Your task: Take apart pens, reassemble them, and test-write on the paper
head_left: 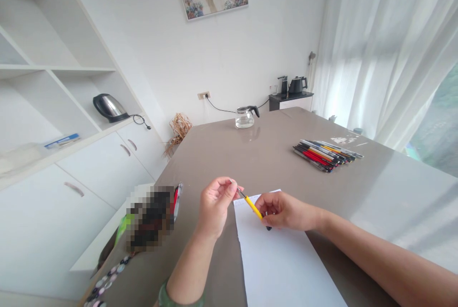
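In the head view, the yellow pen (253, 206) is held between the two hands, over the far left corner of the paper sheet (277, 261). Its long axis slants from the metal tip, at the far left, down to the dark end, nearer the person and to the right. The right hand (281, 212) is closed around the barrel near that dark end. The left hand (219, 198) has thumb and fingers pinched together at the tip; whether they grip the tip itself or something tiny cannot be told. So each hand is at one end, the pen bridging the gap. Beyond the right hand, toward the table's (229, 154) right edge, lies a pile of pens (324, 154).
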`<state>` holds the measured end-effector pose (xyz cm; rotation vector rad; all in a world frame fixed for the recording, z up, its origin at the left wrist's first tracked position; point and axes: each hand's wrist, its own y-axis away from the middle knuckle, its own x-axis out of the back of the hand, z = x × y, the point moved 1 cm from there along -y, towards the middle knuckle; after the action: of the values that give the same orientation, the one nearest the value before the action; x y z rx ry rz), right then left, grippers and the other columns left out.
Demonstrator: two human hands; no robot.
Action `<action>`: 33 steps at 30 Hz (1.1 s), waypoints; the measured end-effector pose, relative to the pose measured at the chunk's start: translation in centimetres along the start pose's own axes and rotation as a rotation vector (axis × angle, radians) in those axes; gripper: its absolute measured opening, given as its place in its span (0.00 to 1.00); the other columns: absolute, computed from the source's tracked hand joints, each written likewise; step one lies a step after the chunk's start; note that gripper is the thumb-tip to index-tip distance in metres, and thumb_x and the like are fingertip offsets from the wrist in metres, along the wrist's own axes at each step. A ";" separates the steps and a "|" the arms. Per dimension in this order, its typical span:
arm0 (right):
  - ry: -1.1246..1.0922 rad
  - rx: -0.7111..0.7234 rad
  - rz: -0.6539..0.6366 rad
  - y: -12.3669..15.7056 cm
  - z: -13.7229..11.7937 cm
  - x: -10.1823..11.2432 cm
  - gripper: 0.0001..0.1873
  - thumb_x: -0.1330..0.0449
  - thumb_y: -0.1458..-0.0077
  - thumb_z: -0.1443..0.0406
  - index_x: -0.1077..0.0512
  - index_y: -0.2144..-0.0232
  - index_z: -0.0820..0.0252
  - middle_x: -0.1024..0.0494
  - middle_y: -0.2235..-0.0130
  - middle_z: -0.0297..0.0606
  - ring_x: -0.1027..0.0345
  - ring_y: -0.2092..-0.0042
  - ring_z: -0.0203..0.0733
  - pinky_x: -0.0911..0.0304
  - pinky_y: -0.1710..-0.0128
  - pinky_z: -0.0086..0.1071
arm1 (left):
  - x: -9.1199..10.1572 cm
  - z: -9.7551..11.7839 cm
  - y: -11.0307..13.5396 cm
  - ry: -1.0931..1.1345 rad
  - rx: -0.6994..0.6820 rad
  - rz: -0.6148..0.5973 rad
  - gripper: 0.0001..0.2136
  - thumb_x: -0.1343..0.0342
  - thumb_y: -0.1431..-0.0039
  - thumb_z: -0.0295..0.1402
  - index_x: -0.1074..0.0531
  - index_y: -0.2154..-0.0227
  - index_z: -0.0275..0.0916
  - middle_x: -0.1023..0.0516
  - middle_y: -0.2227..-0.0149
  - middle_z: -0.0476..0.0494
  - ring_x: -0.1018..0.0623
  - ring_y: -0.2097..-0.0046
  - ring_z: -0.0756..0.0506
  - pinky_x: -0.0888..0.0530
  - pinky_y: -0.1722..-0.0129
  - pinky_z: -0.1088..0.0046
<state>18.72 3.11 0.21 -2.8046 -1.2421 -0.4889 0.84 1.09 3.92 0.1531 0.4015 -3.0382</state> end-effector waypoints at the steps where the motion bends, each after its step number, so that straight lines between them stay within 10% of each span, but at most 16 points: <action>1: 0.001 0.000 -0.006 0.0 0.0 0.0 0.10 0.47 0.56 0.68 0.34 0.66 0.60 0.31 0.74 0.32 0.40 0.77 0.30 0.43 0.77 0.24 | 0.0 0.0 0.0 -0.001 -0.003 -0.003 0.08 0.46 0.53 0.35 0.34 0.71 0.36 0.26 0.74 0.46 0.28 0.71 0.51 0.33 0.69 0.75; 27: 0.040 0.005 -0.038 0.0 0.2 0.3 0.10 0.46 0.55 0.66 0.32 0.67 0.61 0.29 0.71 0.35 0.37 0.72 0.33 0.41 0.74 0.26 | 1.9 -0.5 -1.0 0.479 0.095 0.007 0.05 0.46 0.52 0.29 0.31 0.69 0.38 0.29 0.71 0.48 0.30 0.69 0.54 0.34 0.72 0.79; 33: 0.044 -0.003 -0.036 0.1 0.3 0.3 0.09 0.46 0.55 0.66 0.33 0.67 0.61 0.30 0.72 0.35 0.36 0.72 0.33 0.41 0.74 0.26 | 1.3 -0.1 -0.6 0.303 0.052 -0.015 0.06 0.48 0.49 0.31 0.33 0.67 0.38 0.26 0.70 0.45 0.28 0.67 0.51 0.33 0.69 0.76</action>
<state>19.06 3.34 -0.02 -2.7626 -1.2864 -0.5520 -0.54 1.64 3.86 0.6215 0.3419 -3.0450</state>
